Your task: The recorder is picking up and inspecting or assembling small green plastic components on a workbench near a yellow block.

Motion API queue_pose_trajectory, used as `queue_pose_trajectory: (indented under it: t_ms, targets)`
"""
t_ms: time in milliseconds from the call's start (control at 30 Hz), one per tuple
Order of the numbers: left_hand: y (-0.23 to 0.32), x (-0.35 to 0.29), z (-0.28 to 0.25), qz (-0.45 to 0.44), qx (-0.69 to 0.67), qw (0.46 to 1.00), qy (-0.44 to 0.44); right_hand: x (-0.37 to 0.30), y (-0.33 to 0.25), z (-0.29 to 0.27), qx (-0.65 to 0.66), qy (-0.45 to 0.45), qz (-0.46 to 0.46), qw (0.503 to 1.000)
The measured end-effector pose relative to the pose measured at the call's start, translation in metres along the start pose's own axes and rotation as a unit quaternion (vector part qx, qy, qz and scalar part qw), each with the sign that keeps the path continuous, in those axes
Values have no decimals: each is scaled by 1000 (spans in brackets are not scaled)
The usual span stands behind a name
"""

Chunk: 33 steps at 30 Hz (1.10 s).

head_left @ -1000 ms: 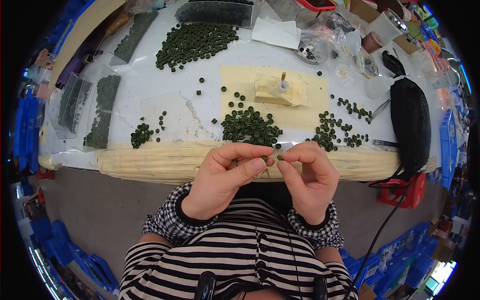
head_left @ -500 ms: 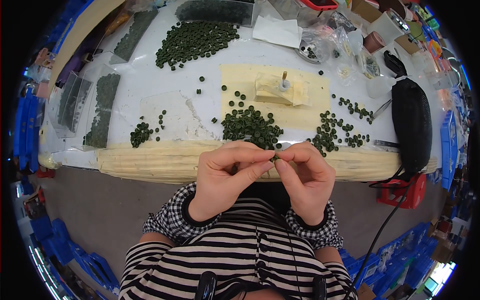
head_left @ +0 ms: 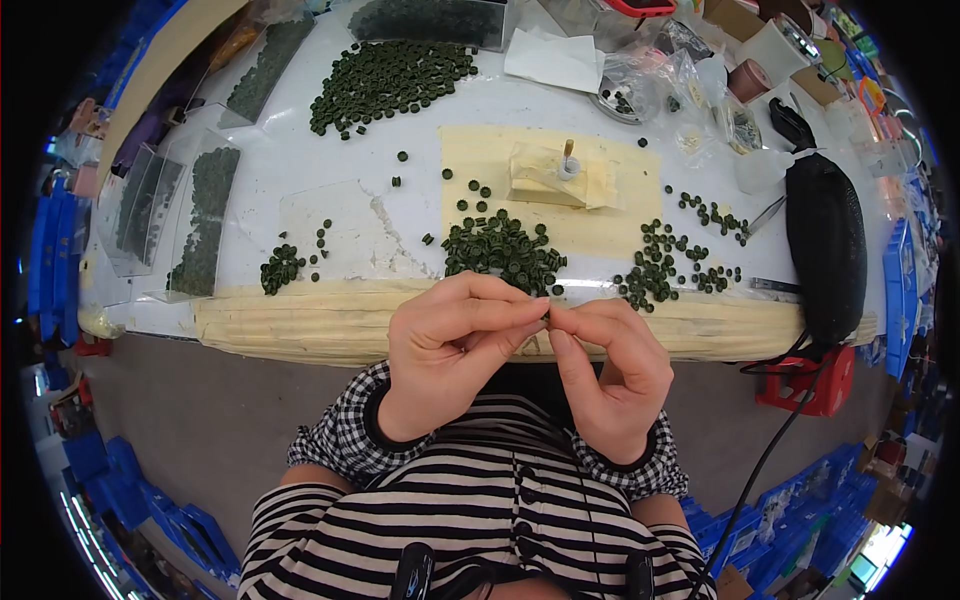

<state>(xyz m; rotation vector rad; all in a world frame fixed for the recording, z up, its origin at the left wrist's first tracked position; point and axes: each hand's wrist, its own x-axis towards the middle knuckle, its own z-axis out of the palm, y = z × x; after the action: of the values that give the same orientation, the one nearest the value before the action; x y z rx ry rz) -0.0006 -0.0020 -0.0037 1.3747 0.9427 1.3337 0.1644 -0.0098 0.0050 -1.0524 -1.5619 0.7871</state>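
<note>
Over the near table edge, my left hand (head_left: pixel 445 345) and my right hand (head_left: pixel 615 368) meet at their fingertips, each in a thumb-and-finger pinch. Between them a small dark green round piece barely shows, mostly covered by the fingers. Just beyond my left fingers lies a heap of small dark green round pieces (head_left: pixel 500 250), like little grooved wheels. Past my right hand, more loose green pieces (head_left: pixel 655 265) are scattered. A small block wrapped in cream tape (head_left: pixel 545 185), with a short upright peg (head_left: pixel 569 150), stands beyond the heap on a cream sheet (head_left: pixel 610 225).
A bigger green pile (head_left: pixel 390 85) lies far left, with clear trays of green pieces (head_left: pixel 205 215) beside it. White paper (head_left: pixel 553 62), plastic bags (head_left: pixel 690 105) and a black padded object (head_left: pixel 825 250) sit to the right. Tweezers (head_left: pixel 767 217) lie by that object. Below is a red stool (head_left: pixel 810 385).
My hands have shifted slightly and the fingertips now meet more closely. The green piece, partly visible between them before, is more covered. Nothing else on the table has visibly moved.
</note>
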Motion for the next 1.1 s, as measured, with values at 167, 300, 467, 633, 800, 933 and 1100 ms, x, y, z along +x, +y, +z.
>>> queue_pose_trajectory:
  t_ms: [167,300,467,633,800,933,1100]
  targets:
    - [1,2,-3,-59,-20,998,22,0,-2,-1,-1,-14,-9,1000]
    - [-1,3,-4,51,73,996,8,0,-2,-2,0,-20,-15,1000]
    - [3,7,-6,122,143,982,-13,0,0,-5,34,-39,11,999]
    - [1,6,-9,47,89,994,-30,-2,-2,-1,-37,-24,-28,999]
    - [-3,6,-8,-5,8,1000,-14,1,-3,-3,-15,-29,-24,999]
    - [-4,6,-7,-30,-49,998,-18,3,5,-5,5,-25,-46,999]
    - [-2,7,-8,29,16,999,-21,3,7,-4,16,-37,-57,998]
